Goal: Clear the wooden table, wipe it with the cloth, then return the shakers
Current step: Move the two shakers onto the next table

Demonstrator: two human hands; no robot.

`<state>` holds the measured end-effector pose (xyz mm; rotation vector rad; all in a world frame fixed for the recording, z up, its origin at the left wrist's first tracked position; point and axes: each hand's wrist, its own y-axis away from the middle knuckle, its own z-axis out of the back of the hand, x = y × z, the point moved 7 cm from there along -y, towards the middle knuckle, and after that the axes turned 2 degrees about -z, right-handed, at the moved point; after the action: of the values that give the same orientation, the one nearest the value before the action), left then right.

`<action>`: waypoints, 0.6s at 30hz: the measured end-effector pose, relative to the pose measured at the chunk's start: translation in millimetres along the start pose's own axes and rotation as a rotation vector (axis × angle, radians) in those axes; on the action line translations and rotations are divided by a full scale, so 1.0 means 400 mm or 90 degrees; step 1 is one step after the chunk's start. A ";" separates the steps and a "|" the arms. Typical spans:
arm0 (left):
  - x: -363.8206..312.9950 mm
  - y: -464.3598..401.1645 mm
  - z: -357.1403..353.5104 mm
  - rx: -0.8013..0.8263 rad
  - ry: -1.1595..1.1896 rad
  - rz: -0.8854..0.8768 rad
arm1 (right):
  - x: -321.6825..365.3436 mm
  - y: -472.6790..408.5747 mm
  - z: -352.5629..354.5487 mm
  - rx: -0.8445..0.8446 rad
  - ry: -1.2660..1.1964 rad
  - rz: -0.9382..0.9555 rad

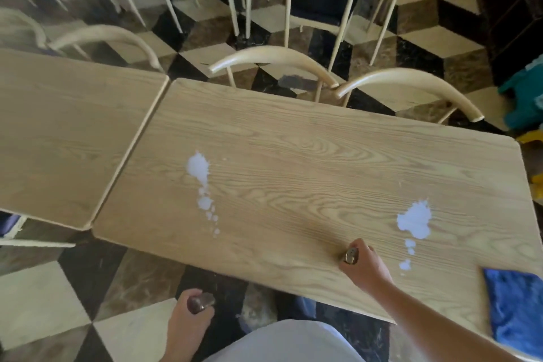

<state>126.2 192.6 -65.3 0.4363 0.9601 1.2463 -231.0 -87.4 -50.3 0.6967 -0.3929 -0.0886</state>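
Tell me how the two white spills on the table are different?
The left spill lies mid-table and trails into a long line of small drops. The right spill lies nearer the blue cloth, looks broader, and has fewer drops. Both are white and trail toward the table's near edge.

left hand (191, 310) — low at 7 o'clock, fingers curled closed around a shaker (201, 303), forearm running down to 6 | right hand (363, 266) — at 4 o'clock, fist wrapped on a second shaker (351, 256), bare arm stretching from 5 o'clock
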 end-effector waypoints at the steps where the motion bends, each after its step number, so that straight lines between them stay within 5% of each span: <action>1: 0.019 0.007 0.014 -0.009 0.012 0.005 | 0.007 -0.001 -0.007 -0.007 -0.004 -0.009; 6: 0.099 0.024 0.086 0.059 0.046 -0.015 | 0.054 0.042 -0.108 0.035 -0.054 -0.074; 11: 0.291 -0.009 0.236 0.007 0.163 0.051 | 0.176 0.180 -0.313 0.115 -0.171 -0.145; 18: 0.616 -0.008 0.376 -0.028 0.265 0.165 | 0.507 0.429 -0.600 0.233 0.166 0.154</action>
<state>252.5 451.9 -75.0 0.2760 1.2516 1.6294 38.9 147.4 -42.2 1.0020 -0.2407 0.3080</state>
